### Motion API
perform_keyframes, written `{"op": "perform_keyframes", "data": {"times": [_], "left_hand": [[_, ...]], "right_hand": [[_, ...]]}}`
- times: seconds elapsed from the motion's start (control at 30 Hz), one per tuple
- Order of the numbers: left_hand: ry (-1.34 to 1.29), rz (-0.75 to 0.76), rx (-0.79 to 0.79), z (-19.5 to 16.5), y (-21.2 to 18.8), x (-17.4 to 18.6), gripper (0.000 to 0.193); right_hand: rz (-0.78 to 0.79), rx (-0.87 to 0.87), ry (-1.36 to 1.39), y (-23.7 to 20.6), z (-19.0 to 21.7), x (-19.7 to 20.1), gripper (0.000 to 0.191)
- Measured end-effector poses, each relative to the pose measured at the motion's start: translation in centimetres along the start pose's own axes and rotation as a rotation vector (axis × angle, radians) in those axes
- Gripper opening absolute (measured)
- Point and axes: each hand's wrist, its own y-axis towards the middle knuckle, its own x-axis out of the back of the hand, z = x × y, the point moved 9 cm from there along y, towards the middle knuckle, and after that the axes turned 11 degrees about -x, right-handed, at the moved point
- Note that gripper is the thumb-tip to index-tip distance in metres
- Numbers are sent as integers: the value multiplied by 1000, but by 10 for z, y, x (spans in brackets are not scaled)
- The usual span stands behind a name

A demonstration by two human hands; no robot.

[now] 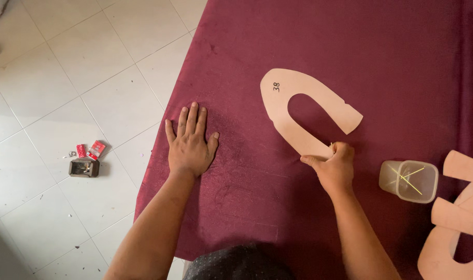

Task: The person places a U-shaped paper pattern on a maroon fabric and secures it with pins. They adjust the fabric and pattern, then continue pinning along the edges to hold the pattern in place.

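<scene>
Left hand [191, 145] flat, fingers spread, on maroon cloth-covered bench [247, 62] | right hand [334, 168] fingers pinching tan U-shaped card pattern [283, 111] | risk: the one-end grip could let the pattern pivot on the cloth

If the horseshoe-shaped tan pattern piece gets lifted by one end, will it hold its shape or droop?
The pattern piece lies dead flat with crisp cut edges, so it is probably thin card: light, slightly springy, likely drooping a little. The right hand pinches just one arm's tip. On the maroon cloth under the flat left hand it probably drags, not glides.
</scene>
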Motion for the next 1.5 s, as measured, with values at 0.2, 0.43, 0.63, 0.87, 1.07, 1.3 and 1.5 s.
{"op": "perform_keyframes", "data": {"times": [0.2,0.43,0.63,0.87,1.07,1.3,1.5], "left_hand": [[27,51,-17,-4,-1,5,66],[95,321,-326,-69,-26,-4,62],[25,484,-605,-147,-80,-38,67],[19,282,-545,-109,-35,-32,65],[111,313,-525,-92,18,-9,67],[125,315,-610,-112,83,5,66],[16,138,-251,-2,105,23,63]], "right_hand": [[288,-165,708,8,-19,2,43],[154,-292,838,6,-51,20,33],[132,-293,788,-1,-52,12,30],[146,-284,685,-5,-51,11,29],[21,-375,1057,-5,-73,12,19],[28,-404,1009,0,-79,10,21],[33,-340,843,-6,-64,14,24]]}}
